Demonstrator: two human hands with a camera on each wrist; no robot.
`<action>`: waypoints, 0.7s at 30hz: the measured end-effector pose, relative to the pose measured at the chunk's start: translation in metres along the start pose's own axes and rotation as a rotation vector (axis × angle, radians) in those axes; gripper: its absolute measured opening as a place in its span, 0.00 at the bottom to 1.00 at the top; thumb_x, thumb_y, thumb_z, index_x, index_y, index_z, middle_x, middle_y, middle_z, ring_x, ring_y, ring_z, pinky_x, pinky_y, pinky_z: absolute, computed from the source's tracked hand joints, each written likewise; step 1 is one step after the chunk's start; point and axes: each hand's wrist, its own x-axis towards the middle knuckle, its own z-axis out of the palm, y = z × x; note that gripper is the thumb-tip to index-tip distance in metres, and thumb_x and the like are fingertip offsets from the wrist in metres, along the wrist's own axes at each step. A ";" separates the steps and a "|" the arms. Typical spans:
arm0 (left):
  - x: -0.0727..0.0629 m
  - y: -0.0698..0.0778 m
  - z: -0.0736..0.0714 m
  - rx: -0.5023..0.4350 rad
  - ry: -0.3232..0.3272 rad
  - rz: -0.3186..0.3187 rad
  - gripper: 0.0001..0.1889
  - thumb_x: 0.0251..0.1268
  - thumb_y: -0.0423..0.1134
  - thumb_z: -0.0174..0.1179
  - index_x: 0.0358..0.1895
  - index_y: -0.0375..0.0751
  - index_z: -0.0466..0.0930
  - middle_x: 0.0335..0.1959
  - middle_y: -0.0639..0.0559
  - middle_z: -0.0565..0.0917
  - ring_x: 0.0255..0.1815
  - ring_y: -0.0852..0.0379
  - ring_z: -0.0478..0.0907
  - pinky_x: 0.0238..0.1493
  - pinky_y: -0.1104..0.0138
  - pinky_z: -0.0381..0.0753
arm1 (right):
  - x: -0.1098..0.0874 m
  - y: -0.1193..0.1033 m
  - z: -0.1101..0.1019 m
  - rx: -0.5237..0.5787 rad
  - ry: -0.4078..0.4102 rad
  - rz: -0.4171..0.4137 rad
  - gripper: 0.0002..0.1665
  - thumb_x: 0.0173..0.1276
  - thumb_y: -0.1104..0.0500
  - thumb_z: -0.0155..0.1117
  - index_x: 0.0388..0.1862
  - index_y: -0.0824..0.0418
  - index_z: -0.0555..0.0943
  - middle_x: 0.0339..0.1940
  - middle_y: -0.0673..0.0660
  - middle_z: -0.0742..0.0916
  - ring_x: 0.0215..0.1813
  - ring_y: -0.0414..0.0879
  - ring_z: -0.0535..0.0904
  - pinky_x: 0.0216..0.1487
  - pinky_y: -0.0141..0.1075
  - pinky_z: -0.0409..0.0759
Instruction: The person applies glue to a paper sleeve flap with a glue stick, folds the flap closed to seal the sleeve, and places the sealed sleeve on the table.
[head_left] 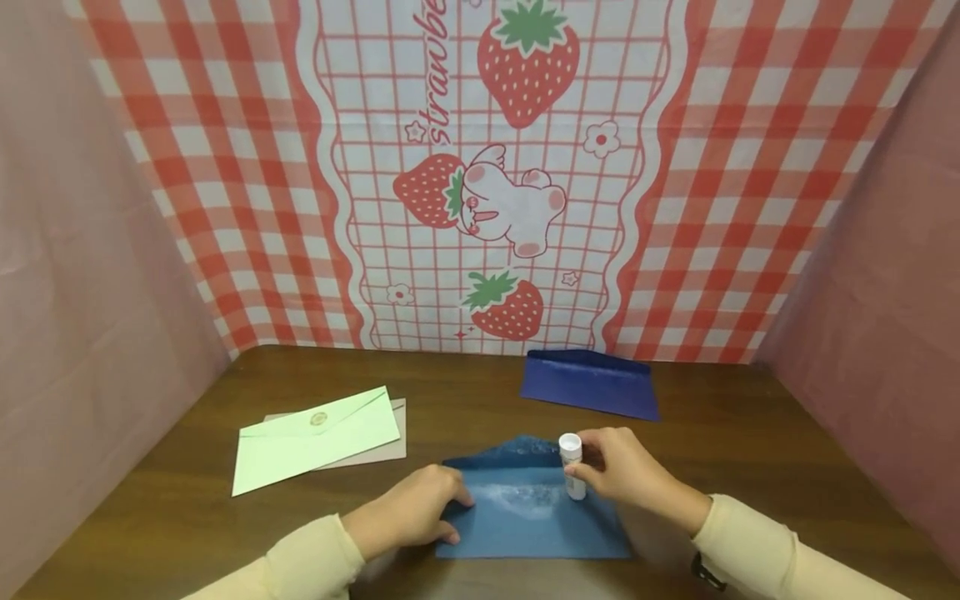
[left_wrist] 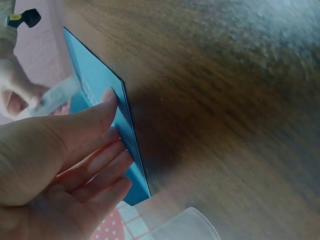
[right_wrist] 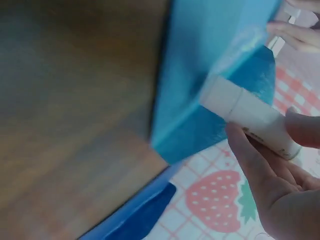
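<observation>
A blue envelope (head_left: pixel 525 533) lies on the table in front of me, its flap (head_left: pixel 517 450) raised along the far side. Whitish smears of glue (head_left: pixel 521 498) show on its body and on the flap. My right hand (head_left: pixel 626 467) grips a white glue stick (head_left: pixel 573 475) between thumb and fingers, upright over the envelope's right part. The glue stick's lower end (right_wrist: pixel 220 95) is right at the blue paper in the right wrist view. My left hand (head_left: pixel 412 508) rests at the envelope's left edge, thumb and fingers (left_wrist: pixel 107 102) touching the paper.
A pale green envelope (head_left: pixel 330 446) with a round seal overlaps a greyish envelope (head_left: pixel 382 450) at the left. A dark blue envelope (head_left: pixel 588 392) lies behind, to the right. A strawberry-patterned cloth (head_left: pixel 465 292) hangs at the wooden table's (head_left: pixel 172 500) far edge, with pink cloth on both sides.
</observation>
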 end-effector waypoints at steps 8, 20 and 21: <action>0.000 0.002 0.001 0.020 -0.004 -0.016 0.19 0.42 0.42 0.76 0.42 0.41 0.87 0.37 0.53 0.88 0.42 0.61 0.84 0.46 0.72 0.82 | 0.029 -0.027 0.018 0.147 -0.034 -0.083 0.12 0.63 0.56 0.67 0.40 0.64 0.84 0.36 0.57 0.90 0.37 0.40 0.87 0.33 0.25 0.81; -0.002 0.008 0.002 0.038 -0.012 -0.050 0.20 0.41 0.42 0.76 0.42 0.43 0.87 0.38 0.55 0.88 0.42 0.63 0.83 0.45 0.75 0.81 | 0.042 -0.035 0.050 0.263 -0.130 -0.095 0.12 0.62 0.59 0.68 0.42 0.66 0.83 0.38 0.58 0.90 0.41 0.45 0.87 0.35 0.23 0.80; -0.001 0.008 0.002 0.039 -0.013 -0.053 0.20 0.41 0.42 0.76 0.42 0.43 0.87 0.38 0.55 0.88 0.42 0.64 0.83 0.45 0.75 0.81 | 0.041 -0.034 0.049 0.258 -0.130 -0.090 0.12 0.63 0.59 0.67 0.42 0.65 0.83 0.38 0.58 0.90 0.41 0.44 0.87 0.34 0.23 0.80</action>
